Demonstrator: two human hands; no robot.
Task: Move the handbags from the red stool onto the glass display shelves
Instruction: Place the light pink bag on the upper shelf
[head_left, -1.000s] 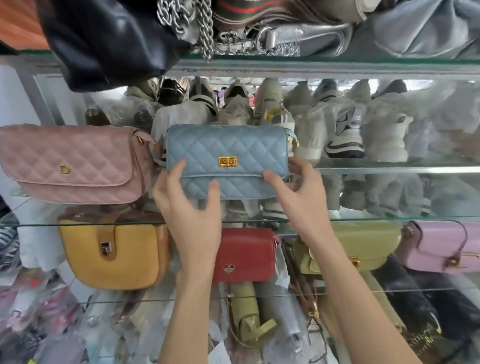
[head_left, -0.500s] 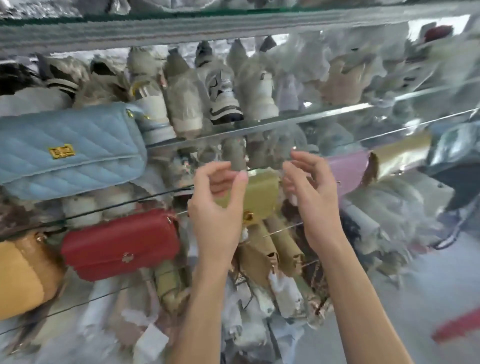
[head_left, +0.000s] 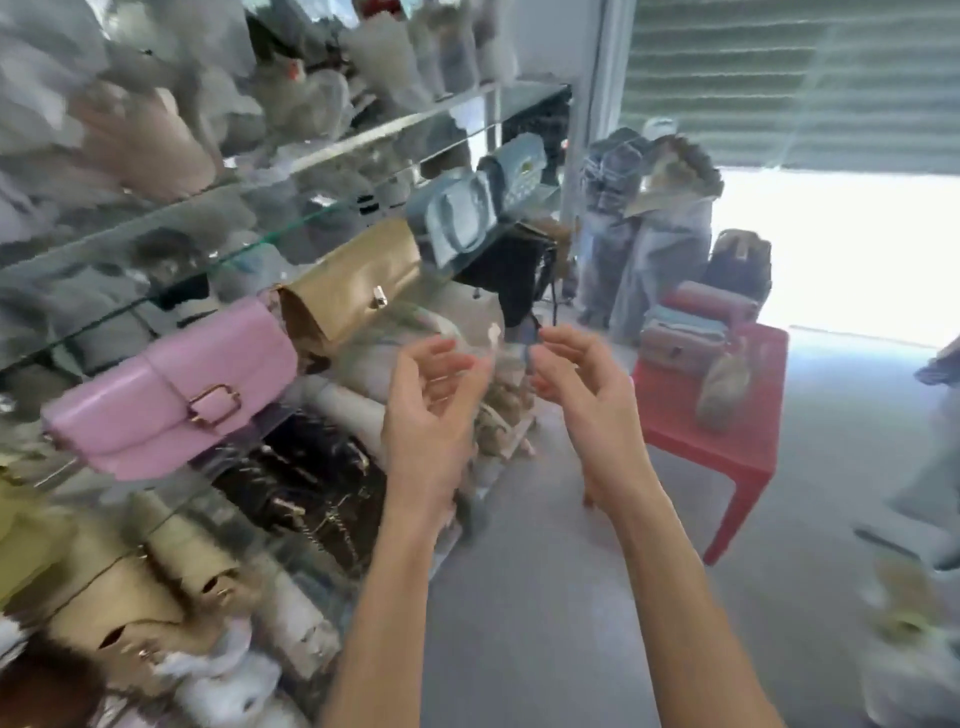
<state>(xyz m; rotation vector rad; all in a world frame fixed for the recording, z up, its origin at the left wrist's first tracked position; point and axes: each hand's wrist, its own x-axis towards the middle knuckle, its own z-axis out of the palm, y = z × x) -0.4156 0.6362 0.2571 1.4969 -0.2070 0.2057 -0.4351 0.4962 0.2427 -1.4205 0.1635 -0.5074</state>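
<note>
Right of empty hands (head_left: 498, 395), handbags (head_left: 691, 332) on red stool (head_left: 727, 441)

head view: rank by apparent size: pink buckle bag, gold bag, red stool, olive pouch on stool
1. pink buckle bag, though it sits nearest the camera
2. red stool, farther off and probably bigger in reality
3. gold bag
4. olive pouch, clearly smallest
</note>
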